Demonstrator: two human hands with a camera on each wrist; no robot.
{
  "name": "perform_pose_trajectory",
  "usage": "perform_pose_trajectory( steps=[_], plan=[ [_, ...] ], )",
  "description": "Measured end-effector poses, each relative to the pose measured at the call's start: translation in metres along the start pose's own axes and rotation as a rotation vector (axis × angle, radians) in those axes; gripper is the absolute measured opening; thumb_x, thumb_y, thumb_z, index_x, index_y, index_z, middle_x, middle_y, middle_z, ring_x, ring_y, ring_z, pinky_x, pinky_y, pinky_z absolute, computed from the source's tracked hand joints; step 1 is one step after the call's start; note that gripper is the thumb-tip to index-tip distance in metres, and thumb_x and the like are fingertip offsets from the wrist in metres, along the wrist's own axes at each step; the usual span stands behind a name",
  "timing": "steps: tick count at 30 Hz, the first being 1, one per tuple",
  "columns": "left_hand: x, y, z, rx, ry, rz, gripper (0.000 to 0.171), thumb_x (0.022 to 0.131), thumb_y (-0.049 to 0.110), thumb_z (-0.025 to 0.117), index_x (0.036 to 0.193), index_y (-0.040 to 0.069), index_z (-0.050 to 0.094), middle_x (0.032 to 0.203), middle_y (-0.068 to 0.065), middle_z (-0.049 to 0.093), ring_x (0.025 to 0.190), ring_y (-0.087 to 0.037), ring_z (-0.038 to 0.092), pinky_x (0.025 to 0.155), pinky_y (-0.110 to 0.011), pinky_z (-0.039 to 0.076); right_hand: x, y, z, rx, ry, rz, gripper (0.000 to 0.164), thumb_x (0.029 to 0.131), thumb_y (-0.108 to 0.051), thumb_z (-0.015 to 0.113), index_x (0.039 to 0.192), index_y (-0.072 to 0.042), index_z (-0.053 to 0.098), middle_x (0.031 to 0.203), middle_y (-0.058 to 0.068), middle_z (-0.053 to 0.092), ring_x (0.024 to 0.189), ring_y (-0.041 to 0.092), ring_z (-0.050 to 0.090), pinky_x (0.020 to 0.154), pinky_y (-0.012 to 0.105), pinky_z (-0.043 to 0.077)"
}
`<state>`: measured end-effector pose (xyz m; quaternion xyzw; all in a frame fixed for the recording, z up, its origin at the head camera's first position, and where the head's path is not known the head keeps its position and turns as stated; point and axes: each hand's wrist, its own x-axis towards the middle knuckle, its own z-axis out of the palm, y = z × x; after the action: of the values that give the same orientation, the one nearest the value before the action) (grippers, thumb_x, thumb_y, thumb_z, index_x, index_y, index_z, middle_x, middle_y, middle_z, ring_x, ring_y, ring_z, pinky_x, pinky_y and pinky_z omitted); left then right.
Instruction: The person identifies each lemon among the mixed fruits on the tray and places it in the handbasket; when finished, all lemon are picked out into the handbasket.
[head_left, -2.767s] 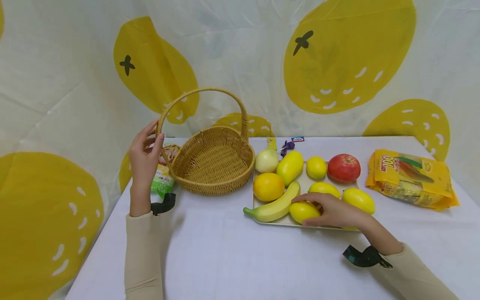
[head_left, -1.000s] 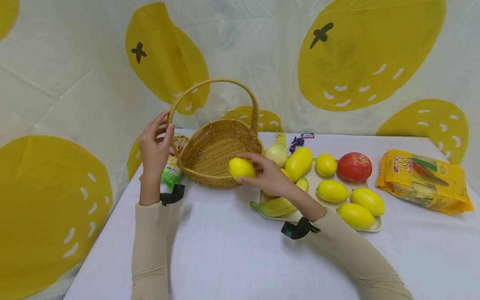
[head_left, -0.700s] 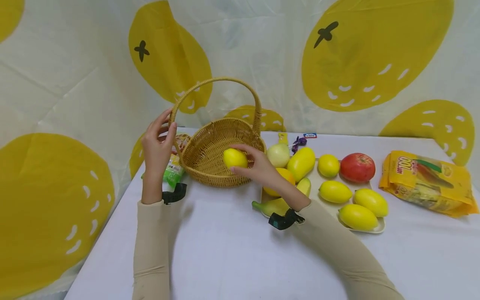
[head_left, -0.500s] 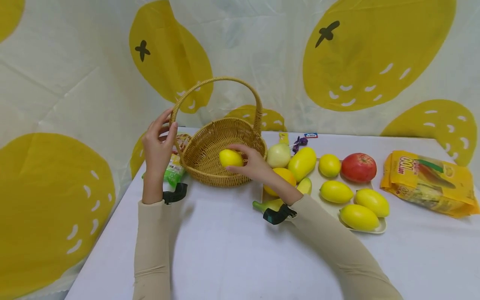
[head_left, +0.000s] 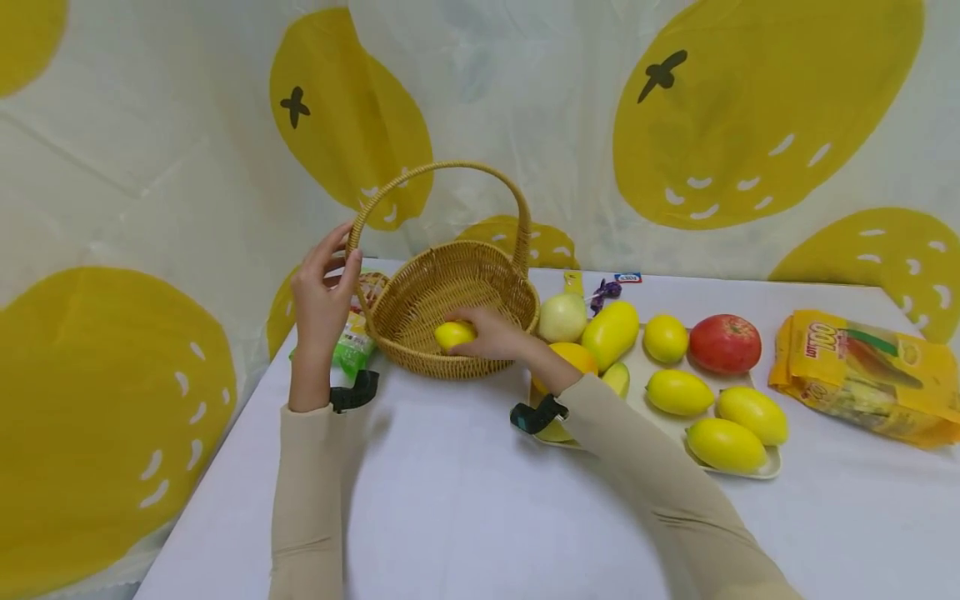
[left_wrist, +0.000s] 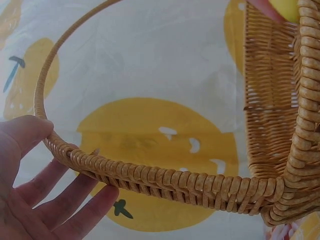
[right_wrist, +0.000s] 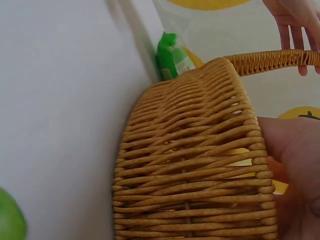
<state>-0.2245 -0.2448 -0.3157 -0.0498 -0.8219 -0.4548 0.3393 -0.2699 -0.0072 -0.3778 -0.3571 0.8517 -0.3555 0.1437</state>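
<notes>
A wicker basket (head_left: 457, 367) with a tall arched handle stands left of centre on the table. My left hand (head_left: 324, 287) holds the left side of that handle, thumb on one side and fingers on the other, as the left wrist view shows up close. Inside the basket, my right hand (head_left: 491, 335) has its fingers on a lemon (head_left: 453, 336), low behind the front rim. From the right wrist camera, the woven wall hides most of the lemon and the fingertips of the right hand (right_wrist: 295, 170).
Right of the basket, a cream tray (head_left: 637, 375) bears several lemons, a mango (head_left: 611, 333), an orange, a banana and a red pomegranate (head_left: 725, 343). A yellow snack bag (head_left: 866, 375) lies far right. Behind the left hand is a green packet (head_left: 352, 346). Small candies (head_left: 606, 292) lie at the back.
The right hand has taken a lemon from the front of the tray, carried it left and lowered it into the basket. The left hand keeps its hold on the handle.
</notes>
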Motion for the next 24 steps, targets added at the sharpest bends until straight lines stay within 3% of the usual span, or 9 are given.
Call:
perform_pose_trajectory(
  steps=[7, 11, 18, 24],
  plan=[
    [-0.0036, -0.0013, 0.0005, 0.001, -0.002, 0.005, 0.039, 0.097, 0.025, 0.062, 0.135, 0.026, 0.06, 0.118, -0.007, 0.065, 0.101, -0.024, 0.066, 0.084, -0.025, 0.056, 0.0013, -0.0011, 0.0006, 0.009, -0.052, 0.116, 0.05, 0.087, -0.007, 0.071, 0.134, 0.002, 0.055, 0.133, 0.018, 0.057, 0.117, 0.028, 0.054, 0.096, 0.037, 0.047],
    [-0.0051, -0.0042, -0.0005, 0.009, -0.002, -0.002, 0.039, 0.097, 0.026, 0.062, 0.136, 0.028, 0.06, 0.118, -0.007, 0.064, 0.101, -0.023, 0.066, 0.083, -0.022, 0.055, 0.0006, -0.0033, 0.0026, 0.021, -0.053, 0.138, 0.05, 0.087, -0.007, 0.071, 0.134, 0.0, 0.056, 0.136, 0.017, 0.055, 0.12, 0.028, 0.052, 0.099, 0.037, 0.046],
    [-0.0039, -0.0051, 0.0004, 0.022, 0.009, 0.005, 0.039, 0.097, 0.027, 0.062, 0.135, 0.029, 0.06, 0.118, -0.007, 0.065, 0.101, -0.023, 0.066, 0.084, -0.024, 0.055, -0.0004, -0.0024, -0.0003, 0.003, -0.04, 0.093, 0.05, 0.088, -0.013, 0.072, 0.133, 0.001, 0.057, 0.136, 0.017, 0.056, 0.127, 0.03, 0.05, 0.106, 0.04, 0.042],
    [-0.003, -0.0051, 0.0013, 0.03, 0.01, 0.008, 0.038, 0.097, 0.027, 0.062, 0.135, 0.029, 0.06, 0.12, -0.006, 0.065, 0.1, -0.024, 0.066, 0.084, -0.027, 0.056, -0.0077, 0.0007, -0.0017, 0.061, 0.017, 0.024, 0.048, 0.088, -0.016, 0.072, 0.132, 0.001, 0.058, 0.137, 0.017, 0.057, 0.131, 0.035, 0.047, 0.109, 0.046, 0.039]
  ],
)
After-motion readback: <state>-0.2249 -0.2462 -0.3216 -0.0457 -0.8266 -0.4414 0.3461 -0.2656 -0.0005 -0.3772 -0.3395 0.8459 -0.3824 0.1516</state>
